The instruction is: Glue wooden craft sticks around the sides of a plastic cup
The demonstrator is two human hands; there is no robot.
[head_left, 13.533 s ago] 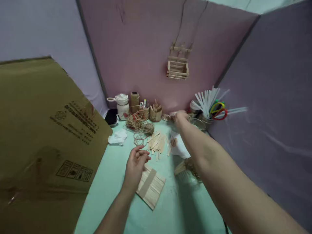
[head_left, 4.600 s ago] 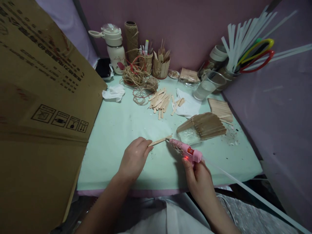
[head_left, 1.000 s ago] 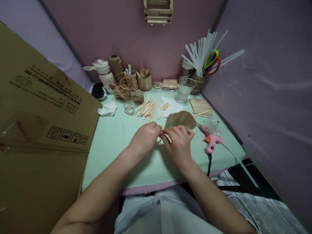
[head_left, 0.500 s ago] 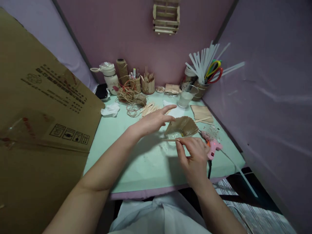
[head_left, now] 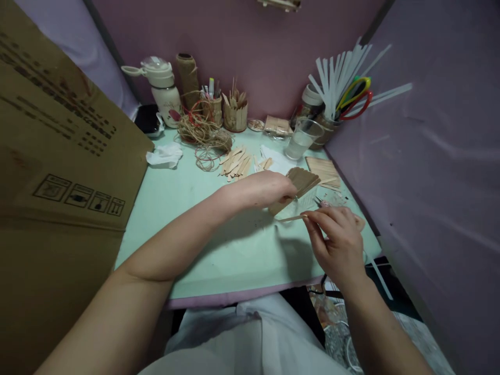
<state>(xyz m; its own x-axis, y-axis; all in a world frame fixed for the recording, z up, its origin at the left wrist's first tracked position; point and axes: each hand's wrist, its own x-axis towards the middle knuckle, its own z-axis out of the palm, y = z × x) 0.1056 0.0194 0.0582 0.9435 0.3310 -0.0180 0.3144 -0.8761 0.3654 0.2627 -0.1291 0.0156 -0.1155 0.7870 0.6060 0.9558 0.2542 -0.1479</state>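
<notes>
My right hand (head_left: 336,235) pinches a thin wooden craft stick (head_left: 292,218) between thumb and fingertips, pointing left. Just beyond it stands a holder of overlapping craft sticks (head_left: 303,179), its near side showing clear plastic. My left hand (head_left: 271,188) reaches over this holder with its fingers curled down at the inside; what the fingertips grip, if anything, is hidden. A glue gun (head_left: 321,202) lies behind my right hand, with only its tip area showing and the body mostly covered.
Loose craft sticks (head_left: 236,162), tangled twine (head_left: 203,133) and a crumpled tissue (head_left: 164,155) lie on the table. A clear plastic cup (head_left: 300,143) stands before a pot of glue sticks and scissors (head_left: 361,99). A big cardboard box (head_left: 70,172) walls the left side.
My left hand has gone from spread fingers beside the holder to curled fingers over it, and the holder has tilted. My right hand has moved right with the stick. The view has tipped down.
</notes>
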